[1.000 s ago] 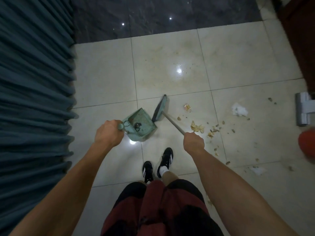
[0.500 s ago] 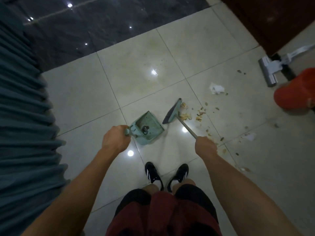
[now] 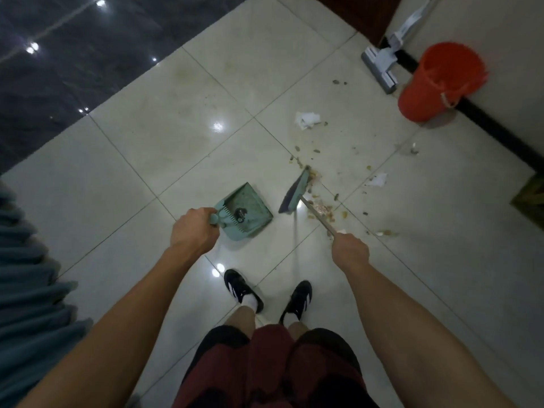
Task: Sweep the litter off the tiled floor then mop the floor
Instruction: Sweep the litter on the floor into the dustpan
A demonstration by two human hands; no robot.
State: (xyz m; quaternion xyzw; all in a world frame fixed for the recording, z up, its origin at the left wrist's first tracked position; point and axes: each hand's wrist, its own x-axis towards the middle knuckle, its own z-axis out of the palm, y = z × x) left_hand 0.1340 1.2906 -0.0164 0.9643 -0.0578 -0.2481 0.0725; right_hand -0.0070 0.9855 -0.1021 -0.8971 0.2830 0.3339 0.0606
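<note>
My left hand (image 3: 195,231) grips the handle of a teal dustpan (image 3: 250,212) that sits on the pale tiled floor (image 3: 164,136), with a dark bit of debris inside it. My right hand (image 3: 350,251) grips the thin handle of a teal broom (image 3: 294,194). Its head stands on the floor just right of the pan's mouth, a small gap between them. Brown crumbs (image 3: 323,210) lie against the broom's right side and scatter farther right. A crumpled white paper (image 3: 307,119) lies beyond the broom and a smaller white scrap (image 3: 379,179) to its right.
An orange bucket (image 3: 438,81) stands by the right wall, with a grey flat mop head (image 3: 379,67) next to it. A teal curtain (image 3: 26,290) hangs at the left. Dark tiles (image 3: 73,54) border the far side. My black shoes (image 3: 241,290) stand below the dustpan.
The view has swung right, bringing the bucket and mop fully in. The broom head has pushed into the crumbs, gathering them near the dustpan; both grips are unchanged.
</note>
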